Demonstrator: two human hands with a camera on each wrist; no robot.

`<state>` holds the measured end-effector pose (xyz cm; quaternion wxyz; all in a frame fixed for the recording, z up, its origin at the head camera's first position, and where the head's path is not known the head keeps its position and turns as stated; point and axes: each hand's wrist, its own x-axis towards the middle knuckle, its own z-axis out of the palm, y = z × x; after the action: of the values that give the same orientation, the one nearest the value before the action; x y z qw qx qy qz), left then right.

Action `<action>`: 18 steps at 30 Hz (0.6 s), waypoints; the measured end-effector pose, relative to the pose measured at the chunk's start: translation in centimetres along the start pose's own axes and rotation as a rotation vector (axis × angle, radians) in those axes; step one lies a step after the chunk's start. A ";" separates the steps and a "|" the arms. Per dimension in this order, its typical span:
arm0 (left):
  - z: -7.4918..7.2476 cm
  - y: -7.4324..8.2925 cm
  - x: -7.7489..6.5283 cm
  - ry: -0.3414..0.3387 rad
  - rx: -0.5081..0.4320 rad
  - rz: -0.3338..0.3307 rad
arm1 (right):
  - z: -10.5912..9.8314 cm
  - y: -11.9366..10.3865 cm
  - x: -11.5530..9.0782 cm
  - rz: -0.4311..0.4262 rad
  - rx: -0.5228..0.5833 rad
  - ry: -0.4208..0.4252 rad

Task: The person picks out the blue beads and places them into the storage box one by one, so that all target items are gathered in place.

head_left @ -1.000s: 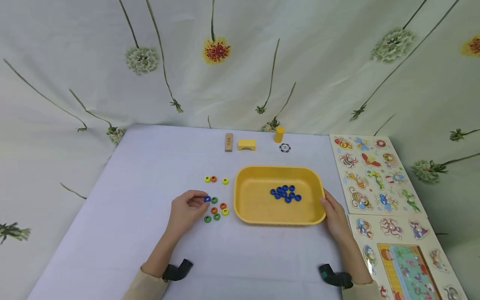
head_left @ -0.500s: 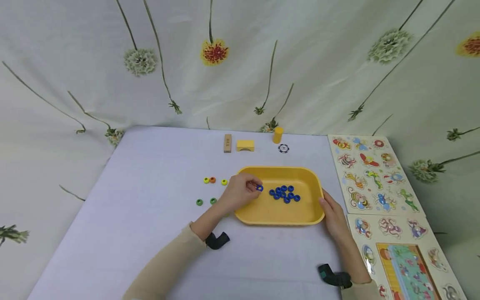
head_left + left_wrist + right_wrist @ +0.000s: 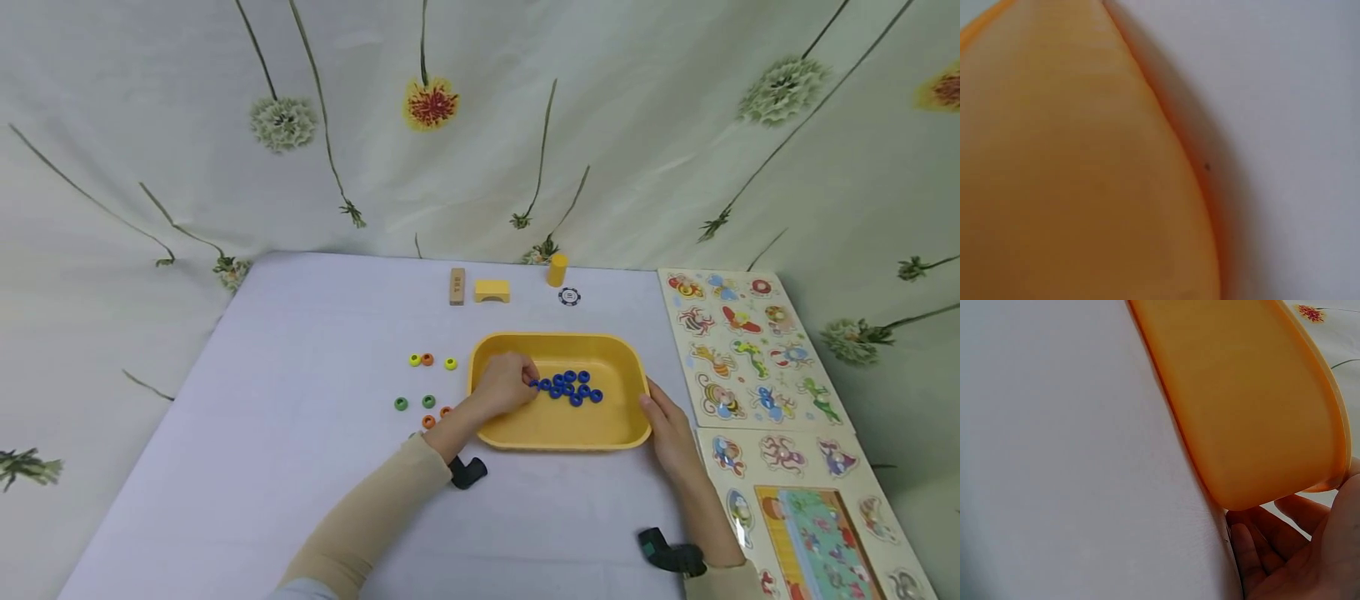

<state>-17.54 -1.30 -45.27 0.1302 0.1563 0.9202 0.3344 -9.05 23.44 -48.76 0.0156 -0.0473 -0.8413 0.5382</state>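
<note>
My left hand (image 3: 506,387) is over the left part of the yellow tray (image 3: 555,437), pinching a blue bead (image 3: 534,383) at its fingertips, low beside the cluster of blue beads (image 3: 568,389). On the tray's right end my right hand (image 3: 670,433) holds on, thumb at the rim. The right wrist view shows the fingers of that hand (image 3: 1291,544) curled along the outer wall. Only the tray's wall (image 3: 1085,162) and the cloth appear in the left wrist view. Green beads (image 3: 401,403) and orange beads (image 3: 428,422) lie left of the tray, partly covered by my left forearm.
Yellow beads (image 3: 451,363) sit near the tray's left rim. Behind the tray stand a wooden block (image 3: 457,286), a yellow arch block (image 3: 492,291) and a yellow cylinder (image 3: 557,271), with a poker chip (image 3: 569,297) near them. Picture boards (image 3: 757,350) line the right side.
My left hand has carried the blue bead from the loose beads on the left, over the rim, down to the blue cluster. My right hand has stayed at the tray's right end.
</note>
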 end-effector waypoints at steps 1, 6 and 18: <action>0.1 0.1 0.1 -0.006 0.009 0.006 | -0.1 0.0 0.0 0.002 0.000 0.002; 0.4 0.5 0.3 -0.035 -0.018 0.026 | -0.3 0.2 -0.1 0.003 0.003 0.010; -1.2 0.0 -3.0 0.109 -0.056 0.114 | 0.4 0.1 -0.1 0.015 -0.009 0.004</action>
<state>-15.22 -3.07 -44.00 0.0650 0.1865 0.9059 0.3747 -8.95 23.09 -49.04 0.0131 -0.0549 -0.8433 0.5345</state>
